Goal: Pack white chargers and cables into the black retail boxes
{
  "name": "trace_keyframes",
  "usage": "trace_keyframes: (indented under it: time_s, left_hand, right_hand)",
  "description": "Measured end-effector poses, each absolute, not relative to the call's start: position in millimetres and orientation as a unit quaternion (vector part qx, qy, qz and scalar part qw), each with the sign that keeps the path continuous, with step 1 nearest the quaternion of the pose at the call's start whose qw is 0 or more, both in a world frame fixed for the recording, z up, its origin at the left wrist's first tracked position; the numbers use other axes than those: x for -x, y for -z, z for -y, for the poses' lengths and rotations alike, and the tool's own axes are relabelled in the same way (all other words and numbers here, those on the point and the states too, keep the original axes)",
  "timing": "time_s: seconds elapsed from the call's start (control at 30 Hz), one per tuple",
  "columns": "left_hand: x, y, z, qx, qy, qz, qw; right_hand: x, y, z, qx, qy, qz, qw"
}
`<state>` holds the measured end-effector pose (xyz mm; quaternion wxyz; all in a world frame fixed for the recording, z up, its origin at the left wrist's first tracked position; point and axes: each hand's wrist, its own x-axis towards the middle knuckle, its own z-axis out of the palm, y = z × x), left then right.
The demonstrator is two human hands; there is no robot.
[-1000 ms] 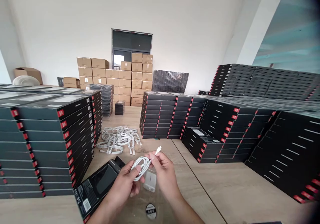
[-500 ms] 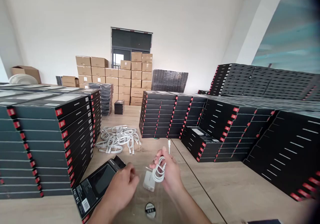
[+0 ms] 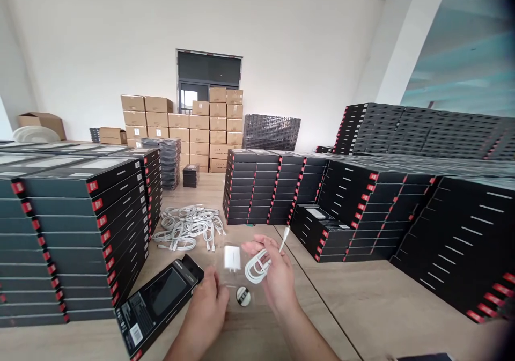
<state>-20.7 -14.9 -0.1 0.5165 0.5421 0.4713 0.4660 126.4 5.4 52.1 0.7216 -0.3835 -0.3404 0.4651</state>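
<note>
My right hand (image 3: 277, 270) is closed around a coiled white charging cable (image 3: 255, 270), one plug of which points up past the fingers. My left hand (image 3: 209, 302) is pinched at the left edge of a clear plastic tray (image 3: 231, 286), whose outline is faint. A white charger plug (image 3: 232, 257) with its prongs toward me sits at the far end of that tray, and a round black-and-white sticker (image 3: 243, 296) shows at the near end. Left of my left hand lies a black box (image 3: 161, 296) with its end flap open.
A pile of white cables (image 3: 189, 224) lies beyond the open box. Stacks of black boxes with red tabs rise at the left (image 3: 80, 232) and the right (image 3: 374, 216). Brown cartons (image 3: 197, 130) are piled by the far wall. A seam crosses the wooden table (image 3: 314, 307).
The clear tray, with the charger plug and sticker, has moved away from me. My left hand has shifted right against its edge. My right hand has tilted the cable plug rightward.
</note>
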Motion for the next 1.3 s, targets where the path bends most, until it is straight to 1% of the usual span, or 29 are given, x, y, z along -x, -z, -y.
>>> trace_keyframes:
  time_s: [0.1, 0.13, 0.2, 0.3, 0.37, 0.43, 0.5, 0.57, 0.63, 0.7, 0.77, 0.87, 0.97, 1.07, 1.2, 1.27, 1.3]
  left_hand:
    - [12.0, 0.1, 14.1, -0.464, -0.554, -0.458, 0.518]
    - [8.6, -0.8, 14.8, -0.431, -0.569, -0.441, 0.544]
    - [2.5, -4.1, 16.8, -0.356, -0.595, -0.399, 0.6]
    - [-1.2, -10.2, 19.0, -0.274, -0.625, -0.317, 0.658]
    - [1.2, -12.2, 18.7, -0.248, -0.635, -0.275, 0.678]
    - [6.8, -11.9, 17.1, -0.239, -0.64, -0.261, 0.682]
    - [13.8, -11.1, 14.6, -0.244, -0.64, -0.267, 0.678]
    - [20.2, -11.8, 12.0, -0.258, -0.633, -0.27, 0.678]
    - [24.8, -14.6, 9.9, -0.269, -0.629, -0.269, 0.678]
    - [27.3, -18.4, 8.6, -0.274, -0.626, -0.271, 0.678]
    - [28.4, -21.7, 8.6, -0.281, -0.622, -0.267, 0.681]
    - [28.8, -24.0, 10.0, -0.288, -0.623, -0.25, 0.683]
    - [27.5, -22.1, 10.5, -0.289, -0.633, -0.265, 0.667]
    - [23.9, -17.2, 8.8, -0.301, -0.64, -0.295, 0.642]
    - [19.4, -12.2, 6.8, -0.309, -0.669, -0.32, 0.595]
    - [20.9, -13.1, 6.9, -0.308, -0.668, -0.328, 0.592]
    - [23.0, -14.6, 7.2, -0.309, -0.657, -0.327, 0.605]
  right_hand:
    - [-123.9, -51.7, -1.6, 0.449, -0.386, 0.425, 0.685]
    - [-122.4, -49.9, -1.0, 0.46, -0.366, 0.453, 0.67]
    - [-119.1, -43.7, -1.7, 0.465, -0.331, 0.507, 0.646]
    - [-115.5, -31.6, -5.0, 0.465, -0.255, 0.586, 0.612]
    - [-114.2, -25.2, -6.2, 0.468, -0.214, 0.638, 0.573]
    - [-114.1, -21.6, -5.8, 0.468, -0.206, 0.68, 0.525]
    - [-115.6, -20.5, -5.1, 0.461, -0.245, 0.7, 0.488]
    - [-118.8, -20.6, -6.1, 0.427, -0.339, 0.69, 0.477]
    - [-123.2, -21.1, -9.4, 0.374, -0.453, 0.638, 0.498]
    - [-127.6, -21.9, -13.0, 0.345, -0.528, 0.565, 0.532]
    - [-130.5, -23.3, -14.6, 0.355, -0.561, 0.517, 0.54]
    - [-131.1, -26.8, -12.0, 0.368, -0.575, 0.516, 0.517]
    - [-126.8, -29.5, -7.9, 0.378, -0.525, 0.57, 0.507]
    - [-118.2, -27.2, -6.0, 0.426, -0.395, 0.642, 0.501]
    - [-108.3, -19.0, -6.4, 0.481, -0.231, 0.694, 0.483]
    - [-107.8, -17.3, -6.8, 0.491, -0.202, 0.699, 0.478]
    - [-108.7, -17.5, -6.8, 0.492, -0.208, 0.697, 0.479]
